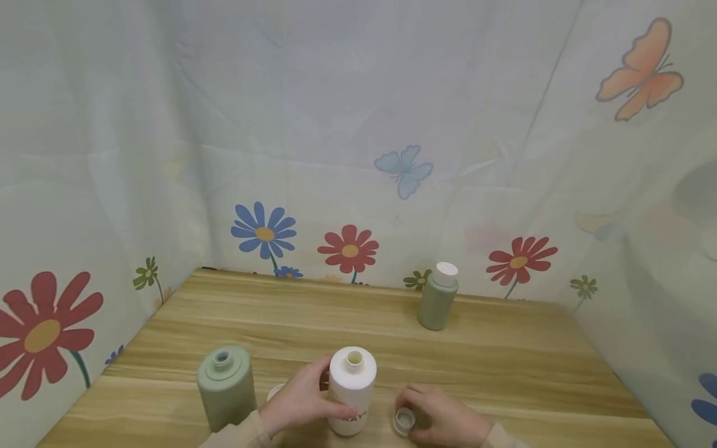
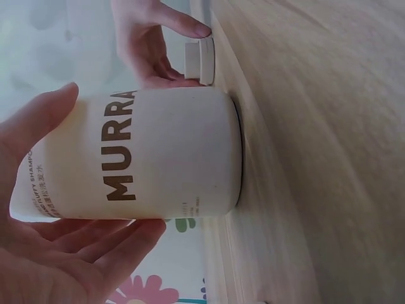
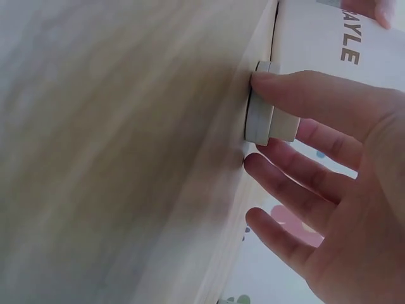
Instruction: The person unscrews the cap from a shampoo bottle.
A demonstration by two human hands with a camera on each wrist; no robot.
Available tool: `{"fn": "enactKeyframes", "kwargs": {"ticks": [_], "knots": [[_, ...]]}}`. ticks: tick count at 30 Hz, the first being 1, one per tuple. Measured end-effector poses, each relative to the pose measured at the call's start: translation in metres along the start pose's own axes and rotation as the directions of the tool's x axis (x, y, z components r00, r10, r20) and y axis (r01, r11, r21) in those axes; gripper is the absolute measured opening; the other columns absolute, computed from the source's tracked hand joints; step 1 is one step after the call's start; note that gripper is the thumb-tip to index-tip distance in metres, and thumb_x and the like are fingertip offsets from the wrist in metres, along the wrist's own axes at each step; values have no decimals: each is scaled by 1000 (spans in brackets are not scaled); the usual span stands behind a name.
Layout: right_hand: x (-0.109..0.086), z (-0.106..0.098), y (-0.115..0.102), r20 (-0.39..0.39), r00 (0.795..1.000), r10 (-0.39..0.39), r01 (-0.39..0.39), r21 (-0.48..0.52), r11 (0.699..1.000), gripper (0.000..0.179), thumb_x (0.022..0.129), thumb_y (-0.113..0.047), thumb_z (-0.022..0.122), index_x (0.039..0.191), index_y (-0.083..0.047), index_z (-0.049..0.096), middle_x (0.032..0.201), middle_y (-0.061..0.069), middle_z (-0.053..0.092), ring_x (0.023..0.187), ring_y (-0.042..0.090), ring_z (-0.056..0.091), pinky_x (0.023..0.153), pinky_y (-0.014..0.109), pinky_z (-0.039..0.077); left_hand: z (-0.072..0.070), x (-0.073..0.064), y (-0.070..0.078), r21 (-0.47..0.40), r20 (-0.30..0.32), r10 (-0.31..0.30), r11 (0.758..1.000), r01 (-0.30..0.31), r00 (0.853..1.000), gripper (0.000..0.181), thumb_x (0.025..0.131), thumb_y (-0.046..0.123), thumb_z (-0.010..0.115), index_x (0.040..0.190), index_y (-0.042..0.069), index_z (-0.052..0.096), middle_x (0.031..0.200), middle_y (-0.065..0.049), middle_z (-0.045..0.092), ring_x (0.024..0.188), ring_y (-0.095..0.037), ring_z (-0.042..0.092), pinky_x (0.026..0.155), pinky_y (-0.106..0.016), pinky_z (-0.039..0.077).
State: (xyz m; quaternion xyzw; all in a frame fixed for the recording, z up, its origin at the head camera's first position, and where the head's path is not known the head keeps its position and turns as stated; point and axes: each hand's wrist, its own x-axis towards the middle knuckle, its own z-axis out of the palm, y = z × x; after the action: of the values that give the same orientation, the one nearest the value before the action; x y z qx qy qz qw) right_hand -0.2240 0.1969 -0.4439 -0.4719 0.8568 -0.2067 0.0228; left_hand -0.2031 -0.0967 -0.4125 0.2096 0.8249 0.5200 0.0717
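My left hand (image 1: 302, 398) grips a white shampoo bottle (image 1: 351, 376), thumb on one side and fingers round the other. The bottle stands upright on the table with its neck uncovered. Brown lettering and the word shampoo show on its label (image 2: 118, 149) in the left wrist view. To the right of it, my right hand (image 1: 445, 415) holds a small white bottle cap (image 1: 404, 422) between thumb and fingers. This cap sits at the tabletop with its narrower part up, as the right wrist view shows; the other fingers spread loosely beside it.
An uncapped green bottle (image 1: 226, 389) stands left of my left hand. Part of a white round object (image 1: 274, 391) shows behind that hand. Toward the table's back edge is a smaller green bottle (image 1: 437, 306) with a white cap. A flower-printed curtain (image 1: 347, 186) surrounds the wooden table (image 1: 313, 317).
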Motion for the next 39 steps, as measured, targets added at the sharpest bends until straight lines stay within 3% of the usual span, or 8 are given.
{"fn": "enactKeyframes", "kwargs": {"ticks": [7,14,21,27,29,32,36,39], "knots": [[-3,-2,-2,-28,1000,-1,-1,-53,999,44,73,-13,77,114,-15,59,107,-8,63,100,4,60,86,25,53,6,0,6,43,-9,31,999,-30,999,76,74,29,83,135,3,46,128,-10,61,116,-29,59,97,-46,49],[-10,-10,-3,2,999,34,-34,-45,998,49,76,-18,77,120,-13,57,114,-2,65,105,12,62,90,30,53,11,-3,23,31,-73,45,999,-42,996,113,69,30,87,153,11,14,148,-19,41,134,-39,44,107,-63,33],[-22,-34,-2,-27,997,79,-79,-29,996,52,81,-17,75,127,-9,53,120,6,65,106,22,62,89,34,52,11,-5,55,24,-134,107,994,-105,985,109,73,35,84,153,29,10,157,-7,30,140,-35,37,107,-62,34],[-35,-55,3,-106,990,93,-100,-62,993,51,82,-14,74,129,-10,53,120,8,65,106,25,62,89,37,53,20,-8,92,97,-189,230,972,-215,955,103,73,27,84,153,28,18,157,5,30,145,-24,29,114,-57,28],[-38,-61,5,-121,987,107,-117,-78,990,51,83,-15,74,128,-9,53,120,8,65,106,25,62,89,38,52,25,-6,104,103,-172,274,960,-260,946,100,75,27,82,152,29,19,156,5,31,145,-22,29,114,-56,28],[-41,-70,9,-138,980,141,-153,-80,985,49,85,-19,72,129,-8,54,121,8,65,107,26,62,89,39,52,37,1,118,77,-109,300,953,-293,948,97,78,31,79,152,33,16,156,5,32,144,-23,31,112,-58,30],[-41,-82,16,-168,968,184,-197,-63,978,48,87,-23,70,129,-6,53,123,9,64,108,27,61,89,42,52,62,25,126,-1,0,226,974,-226,974,93,82,38,74,151,37,12,154,3,35,141,-27,36,109,-58,34],[-39,-88,23,-183,962,200,-213,-51,976,47,87,-20,71,128,-7,53,123,10,63,108,28,61,89,43,52,85,48,119,-34,46,156,987,-154,987,90,84,38,72,153,28,14,154,-4,37,140,-31,38,109,-55,36]]}}
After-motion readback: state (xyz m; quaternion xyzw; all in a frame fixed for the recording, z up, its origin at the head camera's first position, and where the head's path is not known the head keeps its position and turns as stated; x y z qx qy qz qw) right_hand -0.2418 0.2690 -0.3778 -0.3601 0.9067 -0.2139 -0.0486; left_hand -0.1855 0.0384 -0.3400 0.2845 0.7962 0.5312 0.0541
